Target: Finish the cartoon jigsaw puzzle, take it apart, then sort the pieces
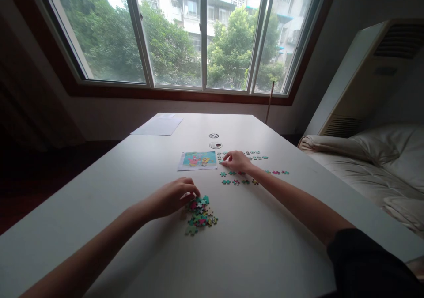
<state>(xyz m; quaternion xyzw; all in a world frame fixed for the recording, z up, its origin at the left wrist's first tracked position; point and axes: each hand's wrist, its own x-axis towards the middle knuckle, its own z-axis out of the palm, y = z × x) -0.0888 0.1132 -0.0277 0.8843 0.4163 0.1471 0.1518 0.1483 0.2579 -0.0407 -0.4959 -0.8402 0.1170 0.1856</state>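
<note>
My left hand (177, 196) is at the upper left edge of a loose pile of jigsaw puzzle pieces (200, 216), its fingers loosely bent and the thumb apart from them. I see nothing held in it. Farther out, my right hand (236, 161) has thumb and forefinger closed on a small puzzle piece (221, 162) at the table surface. Around that hand, puzzle pieces lie in spaced rows, including a lower row (236, 182); the hand and forearm hide some of them. Left of the rows lies a colourful cartoon picture sheet (198, 160).
The white table (132, 240) reaches toward the window. Two round fittings (215, 145) are set in its top beyond the picture. Paper sheets (157, 126) lie at the far left. A pale sofa (367, 161) and a tall floor unit (361, 77) stand on the right.
</note>
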